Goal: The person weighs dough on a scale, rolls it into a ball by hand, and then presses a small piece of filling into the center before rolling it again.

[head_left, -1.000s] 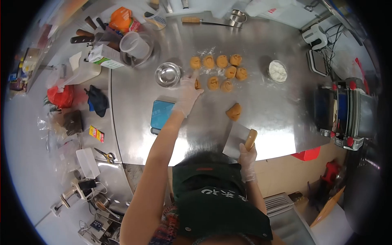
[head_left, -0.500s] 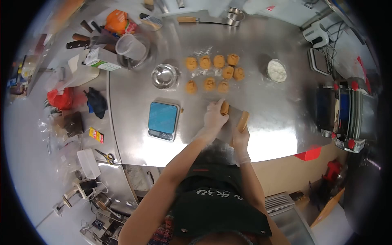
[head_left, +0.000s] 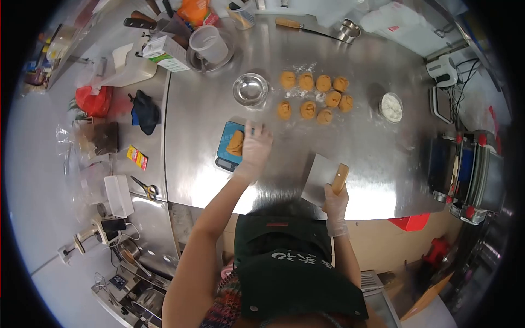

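Note:
A piece of orange-brown dough (head_left: 235, 143) rests on the blue top of a digital kitchen scale (head_left: 223, 152). Just right of that dough is my gloved left hand (head_left: 257, 146), its fingers spread and nothing held in it. My gloved right hand (head_left: 336, 202) grips the wooden handle of a bench scraper (head_left: 320, 177), whose broad metal blade points left over the table near its front edge. Farther back, several dough pieces (head_left: 308, 109) lie in loose rows on a floured patch of the table.
A steel bowl (head_left: 250, 89) stands behind the scale, and a bowl of white flour (head_left: 391, 107) is at the right. A long knife (head_left: 309, 29) lies at the back beside a metal cup (head_left: 349, 31). Scissors (head_left: 145, 187) are on the left counter; a roller machine (head_left: 462, 175) stands far right.
My left hand has moved left from beside the scraper, and the dough it held now lies on the scale. The fingers have opened. The scraper stays in my right hand.

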Demonstrator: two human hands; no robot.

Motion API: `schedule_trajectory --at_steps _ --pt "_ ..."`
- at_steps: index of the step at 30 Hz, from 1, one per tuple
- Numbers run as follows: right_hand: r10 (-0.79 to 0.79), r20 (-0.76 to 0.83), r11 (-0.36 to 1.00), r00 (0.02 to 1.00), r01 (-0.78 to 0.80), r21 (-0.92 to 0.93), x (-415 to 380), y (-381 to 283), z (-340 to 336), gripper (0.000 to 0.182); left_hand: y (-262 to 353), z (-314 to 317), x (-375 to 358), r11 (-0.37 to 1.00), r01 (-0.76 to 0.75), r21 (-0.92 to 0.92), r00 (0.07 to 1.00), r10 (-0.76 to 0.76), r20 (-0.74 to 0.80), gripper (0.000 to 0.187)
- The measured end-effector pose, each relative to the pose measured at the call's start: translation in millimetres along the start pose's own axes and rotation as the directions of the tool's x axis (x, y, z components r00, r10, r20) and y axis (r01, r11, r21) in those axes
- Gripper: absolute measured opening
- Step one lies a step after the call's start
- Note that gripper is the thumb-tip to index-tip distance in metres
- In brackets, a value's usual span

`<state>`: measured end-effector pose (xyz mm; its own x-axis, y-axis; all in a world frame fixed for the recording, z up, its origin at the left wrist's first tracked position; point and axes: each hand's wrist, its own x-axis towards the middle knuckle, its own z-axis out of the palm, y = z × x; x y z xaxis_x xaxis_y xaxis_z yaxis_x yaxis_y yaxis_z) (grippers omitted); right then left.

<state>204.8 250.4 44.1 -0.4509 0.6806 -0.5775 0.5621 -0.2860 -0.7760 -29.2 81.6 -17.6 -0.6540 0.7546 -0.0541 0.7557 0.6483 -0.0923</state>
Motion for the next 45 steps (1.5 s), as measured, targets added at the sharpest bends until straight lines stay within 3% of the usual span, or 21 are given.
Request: schedule_trajectory --at_steps 1,3,4,7,8,9,12,16,22,27,30,32,34,40,43,45 --pt "-0.026 -0.009 1.0 1.0 0.026 0.005 -1 3 -1 0.026 0 3 8 0.993 -0.077 0.089 0.993 0.068 0.098 0.035" --pt "-0.135 -0.025 0.991 0.991 0.134 -0.027 2 21 -5 0.028 2 3 17 0.991 -0.118 0.067 0.985 0.108 0.137 0.026" --pt "-0.11 -0.027 0.994 0.994 0.11 -0.011 -2 19 -4 0.028 5 0 19 0.989 -0.139 0.055 0.979 0.129 0.157 0.022" --pt "-0.108 -0.071 0.994 0.992 0.109 0.005 -7 25 -2 0.031 33 -11 -7 0.985 -0.171 -0.004 0.985 0.171 0.033 0.019" --pt "-0.08 -0.063 0.997 0.995 0.079 -0.019 -7 33 -4 0.031 50 -6 -20 0.981 -0.176 -0.084 0.983 0.17 -0.071 0.013" --pt "-0.052 -0.057 0.998 0.997 0.049 -0.045 -6 40 -8 0.03 66 2 -36 0.968 -0.187 -0.164 0.972 0.158 -0.175 0.01" --pt "-0.032 -0.054 0.998 0.998 0.029 -0.05 -16 44 -5 0.03 88 4 -78 0.899 -0.095 -0.428 0.979 0.005 -0.206 0.006" --pt "-0.022 -0.038 0.999 0.999 0.021 -0.04 -19 51 3 0.029 80 -1 -101 0.865 -0.052 -0.498 0.985 -0.037 -0.167 0.006" --pt "-0.135 -0.027 0.988 0.99 0.133 -0.081 -24 53 14 0.027 77 -6 -119 0.828 0.001 -0.56 0.993 -0.068 -0.099 0.014" --pt "-0.096 -0.045 0.988 0.994 0.089 -0.122 -35 43 17 0.024 72 -1 -129 0.802 0.001 -0.597 0.99 -0.084 -0.111 0.013" --pt "-0.132 -0.058 0.979 0.99 0.121 -0.161 -35 50 12 0.024 34 -37 -112 0.927 0.183 -0.328 0.978 -0.204 -0.032 0.012" --pt "-0.151 -0.066 0.977 0.986 0.139 -0.161 -36 55 9 0.024 -4 -26 -104 0.862 0.353 -0.364 0.873 -0.443 -0.205 0.014" --pt "-0.14 -0.071 0.984 0.988 0.131 -0.12 -38 52 11 0.024 -35 -37 -83 0.714 0.284 -0.64 0.72 -0.599 -0.349 0.022" --pt "-0.1 -0.034 0.992 0.994 0.097 -0.08 -41 53 12 0.028 -53 -21 -71 0.727 0.318 -0.609 0.79 -0.558 -0.254 0.024" --pt "-0.136 -0.056 0.979 0.989 0.126 -0.163 -41 56 9 0.028 -56 -22 -80 0.781 0.313 -0.54 0.818 -0.51 -0.264 0.028" --pt "-0.164 -0.099 0.975 0.982 0.146 -0.164 -35 65 4 0.029 -61 -29 -94 0.695 0.358 -0.624 0.728 -0.626 -0.279 0.031"
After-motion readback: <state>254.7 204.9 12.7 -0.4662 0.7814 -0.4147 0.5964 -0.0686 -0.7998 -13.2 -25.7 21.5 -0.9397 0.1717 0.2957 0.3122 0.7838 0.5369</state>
